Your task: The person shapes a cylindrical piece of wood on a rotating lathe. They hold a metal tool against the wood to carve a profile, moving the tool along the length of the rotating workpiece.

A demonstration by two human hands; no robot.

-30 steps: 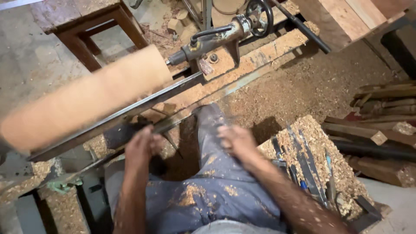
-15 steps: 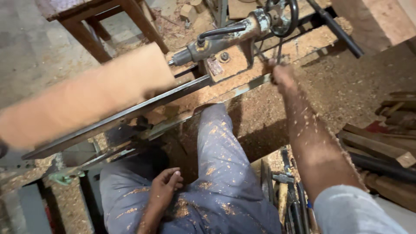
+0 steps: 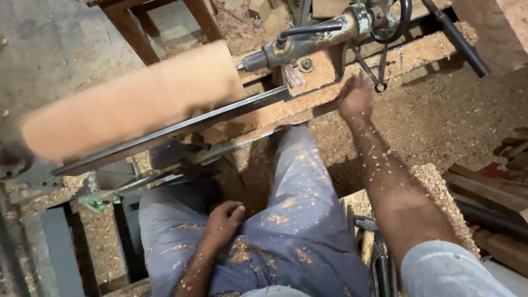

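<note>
You sit at a wood lathe (image 3: 308,41) in a dusty workshop. A long, pale wooden log (image 3: 132,102) lies across it (its edges look blurry), and its right end meets the metal tailstock point. Your right hand (image 3: 356,96) reaches out to the lathe's wooden surface (image 3: 324,71), fingers loosely spread, right by a thin metal handle (image 3: 379,69) that hangs from the tailstock; I cannot tell if it touches it. Your left hand (image 3: 223,220) rests on your thigh, fingers curled, holding nothing. Your blue trousers (image 3: 297,231) are speckled with chips. Sawdust (image 3: 440,126) covers the floor. A wooden stool (image 3: 165,22) stands behind the lathe, and wood pieces (image 3: 489,192) lie at the right.
</note>
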